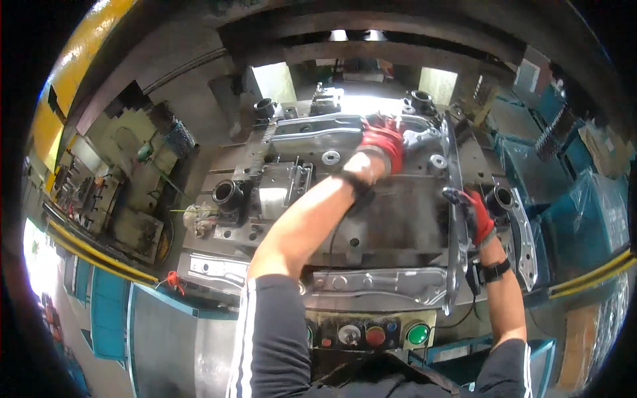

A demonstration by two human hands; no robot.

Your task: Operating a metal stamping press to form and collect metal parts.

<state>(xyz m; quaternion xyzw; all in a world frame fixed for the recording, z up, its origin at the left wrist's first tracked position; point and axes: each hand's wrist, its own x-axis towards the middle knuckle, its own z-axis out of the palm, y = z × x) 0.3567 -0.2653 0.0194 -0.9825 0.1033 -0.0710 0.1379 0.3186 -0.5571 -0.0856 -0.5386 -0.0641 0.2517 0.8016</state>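
Observation:
My left hand (pixel 383 142), in a red glove, reaches across the die to its far side. Its fingers close over the edge of a long, silvery stamped metal part (pixel 318 128) lying crosswise there; the fingertips are partly hidden. At the right, my right hand (pixel 476 217), gloved in red with dark fingers, holds a second long stamped metal part (pixel 455 259). That narrow part runs from near to far along the die's right side. Below both hands spreads the grey steel die (pixel 398 212), with round studs and blocks on it.
A stamped part (pixel 381 284) lies along the front edge, another (pixel 524 245) at the right. Dark guide bushings (pixel 227 195) stand up at the corners. A control panel (pixel 361 333) with buttons sits close to me. Blue bins (pixel 577 205) stand right; yellow rails (pixel 99 252) flank the press.

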